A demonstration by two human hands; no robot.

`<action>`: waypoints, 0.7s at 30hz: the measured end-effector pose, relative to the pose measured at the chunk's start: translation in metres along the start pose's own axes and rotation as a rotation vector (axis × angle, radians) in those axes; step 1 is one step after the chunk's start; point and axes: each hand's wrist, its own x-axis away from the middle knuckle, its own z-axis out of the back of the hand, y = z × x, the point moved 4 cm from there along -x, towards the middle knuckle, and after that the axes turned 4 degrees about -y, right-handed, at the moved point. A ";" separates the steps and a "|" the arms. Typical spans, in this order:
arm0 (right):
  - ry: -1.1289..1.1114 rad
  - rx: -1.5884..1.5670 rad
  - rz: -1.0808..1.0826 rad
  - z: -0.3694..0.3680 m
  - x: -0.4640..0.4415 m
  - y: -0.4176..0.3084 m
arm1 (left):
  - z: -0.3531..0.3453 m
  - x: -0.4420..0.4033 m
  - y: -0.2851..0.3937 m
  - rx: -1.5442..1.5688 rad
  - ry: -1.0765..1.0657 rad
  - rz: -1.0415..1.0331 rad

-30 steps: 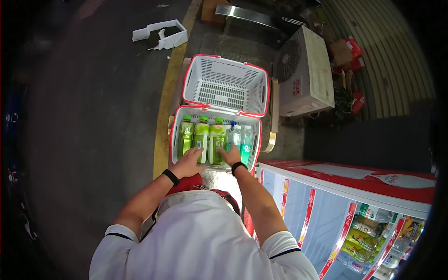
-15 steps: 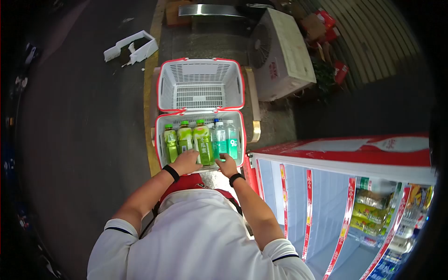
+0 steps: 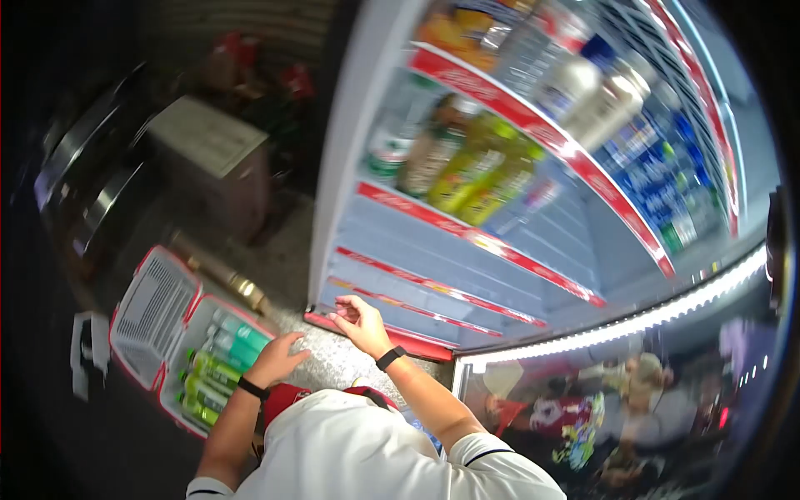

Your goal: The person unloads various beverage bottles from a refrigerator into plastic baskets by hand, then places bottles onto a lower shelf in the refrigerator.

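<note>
My left hand (image 3: 279, 360) is held over the near edge of the red-rimmed basket (image 3: 179, 337), fingers apart and holding nothing. Inside that basket lie green-capped drink bottles (image 3: 204, 385) and clear bottles with teal labels (image 3: 236, 337). My right hand (image 3: 363, 325) hovers in front of the open drinks fridge's lower shelves, its fingers loosely bent and apart, with nothing in them. Yellow-green bottles (image 3: 487, 179) stand on a fridge shelf (image 3: 467, 229) above and beyond it. Both wrists wear black bands.
A second red-rimmed basket (image 3: 154, 292) adjoins the filled one. Behind stands an air-conditioner unit (image 3: 208, 137). On the right is the fridge's glass door (image 3: 583, 400), lit along its edge and full of reflections. White foam pieces (image 3: 87, 354) lie at the left.
My view has swung right toward the fridge, so the baskets now sit at lower left. Both hands have come away from the bottles, the right one moving out toward the fridge.
</note>
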 end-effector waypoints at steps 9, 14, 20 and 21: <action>0.658 0.019 0.470 0.197 0.052 -0.089 | -0.051 -0.046 0.121 -0.001 -0.150 -0.190; 0.656 0.130 0.508 0.210 0.059 -0.092 | -0.067 -0.046 0.104 -0.067 0.001 -0.408; 0.219 -0.093 0.415 0.110 0.012 -0.036 | -0.042 0.026 0.035 -0.006 0.237 -0.037; 0.143 -0.117 0.412 0.091 0.010 -0.037 | -0.041 0.044 0.019 0.013 0.298 -0.001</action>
